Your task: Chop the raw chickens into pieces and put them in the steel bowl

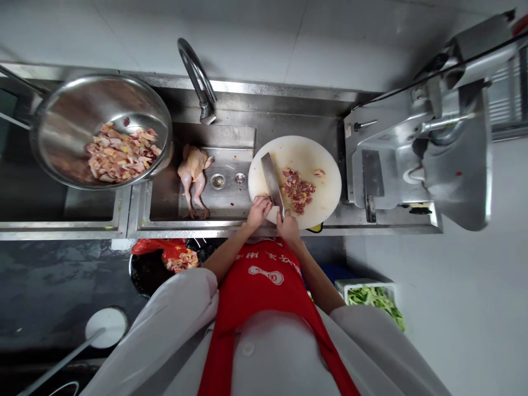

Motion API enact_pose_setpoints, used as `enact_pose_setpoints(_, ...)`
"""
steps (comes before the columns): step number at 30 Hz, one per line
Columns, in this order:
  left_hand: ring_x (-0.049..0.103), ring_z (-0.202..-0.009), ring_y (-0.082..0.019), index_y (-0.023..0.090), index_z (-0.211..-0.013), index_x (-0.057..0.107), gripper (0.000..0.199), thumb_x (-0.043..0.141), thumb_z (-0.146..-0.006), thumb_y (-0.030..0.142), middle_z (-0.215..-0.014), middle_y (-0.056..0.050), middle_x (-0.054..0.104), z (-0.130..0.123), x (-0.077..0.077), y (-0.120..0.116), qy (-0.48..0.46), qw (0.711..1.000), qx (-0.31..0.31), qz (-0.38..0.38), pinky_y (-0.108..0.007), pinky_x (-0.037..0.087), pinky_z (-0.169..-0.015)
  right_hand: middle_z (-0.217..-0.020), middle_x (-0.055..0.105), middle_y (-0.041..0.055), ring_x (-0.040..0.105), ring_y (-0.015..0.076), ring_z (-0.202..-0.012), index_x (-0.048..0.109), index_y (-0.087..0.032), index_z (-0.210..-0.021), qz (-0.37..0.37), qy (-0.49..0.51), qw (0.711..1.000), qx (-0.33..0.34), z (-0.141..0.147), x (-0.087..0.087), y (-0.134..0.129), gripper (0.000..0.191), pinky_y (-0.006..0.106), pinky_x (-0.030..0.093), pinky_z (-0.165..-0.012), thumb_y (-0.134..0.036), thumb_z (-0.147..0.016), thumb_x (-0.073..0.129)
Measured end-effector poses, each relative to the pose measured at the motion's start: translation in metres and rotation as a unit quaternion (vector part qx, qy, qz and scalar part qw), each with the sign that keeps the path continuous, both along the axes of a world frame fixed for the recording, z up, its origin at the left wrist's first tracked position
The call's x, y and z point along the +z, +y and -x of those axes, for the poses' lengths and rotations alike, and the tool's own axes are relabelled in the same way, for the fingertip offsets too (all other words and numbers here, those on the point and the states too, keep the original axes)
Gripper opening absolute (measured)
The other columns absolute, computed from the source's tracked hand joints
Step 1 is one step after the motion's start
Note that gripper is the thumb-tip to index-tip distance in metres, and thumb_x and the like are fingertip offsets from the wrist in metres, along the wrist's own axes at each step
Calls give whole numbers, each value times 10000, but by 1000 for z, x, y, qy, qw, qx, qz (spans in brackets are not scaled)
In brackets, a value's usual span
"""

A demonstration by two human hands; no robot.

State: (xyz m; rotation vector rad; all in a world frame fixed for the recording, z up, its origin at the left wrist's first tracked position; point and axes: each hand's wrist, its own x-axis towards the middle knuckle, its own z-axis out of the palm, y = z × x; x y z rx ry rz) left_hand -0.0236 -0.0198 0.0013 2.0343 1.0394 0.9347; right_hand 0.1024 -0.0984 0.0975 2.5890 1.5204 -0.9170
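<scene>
A round white cutting board (324,201) lies on the steel counter right of the sink. My right hand (289,226) is closed round the handle of a cleaver (271,179), whose broad blade points away over the left half of the board. My left hand (259,212) is at the board's near left edge, close to the blade, its fingers curled. What it holds, if anything, is hidden. Chopped dark red meat (297,191) is heaped just right of the blade, with one small loose piece (319,172) farther right.
A whole plucked bird (193,179) lies in the sink (231,206) under a curved faucet (198,77). A large steel bowl (61,115) of cut meat stands left. On the right are a meat slicer (457,154) and a second cleaver (373,173). Below is a crate (344,286) of greens.
</scene>
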Motion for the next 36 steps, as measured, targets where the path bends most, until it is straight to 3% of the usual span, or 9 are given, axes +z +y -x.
enact_pose_setpoints(4, 575, -984, -209, 196, -982, 677, 230, 491, -989, 332, -982, -85, 655, 8, 7, 3, 11, 1000, 8, 13, -393, 487, -925, -1078, 695, 191, 649, 261, -1016, 587, -98, -1149, -74, 46, 996, 10, -25, -1, 14, 361, 313, 459, -848, -375, -1003, 407)
enact_pose_setpoints(12, 597, -967, -200, 203, -974, 665, 218, 498, -985, 343, -970, -83, 657, 20, 18, -9, -47, 984, 173, 14, -388, 485, -930, -1015, 694, 198, 674, 289, -890, 510, -80, -1281, -193, -37, 980, -29, -19, 53, 6, 495, 346, 476, -768, -453, -1026, 308)
enact_pose_setpoints(15, 585, -988, -203, 202, -981, 668, 207, 518, -976, 344, -988, -85, 641, 19, 19, -13, -45, 984, 171, 10, -388, 487, -939, -963, 699, 201, 676, 276, -868, 541, -68, -1232, -97, -33, 995, 8, -3, 37, 0, 458, 340, 478, -764, -408, -1030, 311)
enact_pose_setpoints(18, 561, -1059, -213, 204, -1028, 679, 195, 564, -949, 340, -1078, -94, 622, 10, 16, -16, -13, 998, 66, 10, -390, 486, -968, -940, 706, 191, 682, 260, -865, 563, -75, -1199, 8, -25, 999, 40, 0, 12, -2, 402, 324, 470, -779, -370, -1025, 353)
enact_pose_setpoints(20, 539, -1096, -222, 206, -1042, 682, 193, 548, -950, 310, -1138, -100, 598, 4, 12, -16, 17, 1000, 15, 13, -402, 485, -985, -988, 707, 181, 681, 251, -919, 569, -93, -1199, 6, -15, 999, 48, -7, 3, 0, 386, 308, 459, -805, -376, -1024, 373)
enact_pose_setpoints(24, 534, -1079, -225, 221, -1002, 675, 181, 509, -955, 276, -1110, -97, 570, 2, 6, -5, 29, 999, 45, 5, -430, 490, -977, -1019, 716, 157, 675, 243, -958, 604, -126, -1153, -36, 13, 998, 59, -41, 11, -6, 375, 278, 443, -798, -427, -1003, 439)
enact_pose_setpoints(29, 509, -1217, -249, 211, -1125, 638, 262, 476, -978, 356, -1221, -132, 531, -20, 11, 21, 14, 992, 127, 10, -473, 434, -1072, -897, 717, 173, 686, 253, -833, 605, -96, -1094, -84, -72, 993, -31, -121, 27, -33, 433, 293, 432, -709, -460, -1018, 382)
enact_pose_setpoints(33, 286, -1446, -386, 194, -1446, 445, 845, 736, -757, 587, -1540, -203, 284, -80, 18, 16, 59, 998, 33, 21, -566, 317, -1161, -903, 712, 227, 702, 288, -848, 576, -49, -1116, -58, -166, 981, -78, -191, 23, -36, 399, 325, 446, -719, -396, -1015, 405)
enact_pose_setpoints(36, 91, -1490, -485, 227, -1490, 409, 1109, 840, -562, 654, -1625, -190, 131, -123, 20, 7, 100, 995, 8, 10, -668, 212, -1166, -909, 717, 239, 713, 306, -871, 549, -31, -1156, -19, -169, 984, -50, -205, 15, -31, 373, 337, 464, -727, -344, -1018, 401)
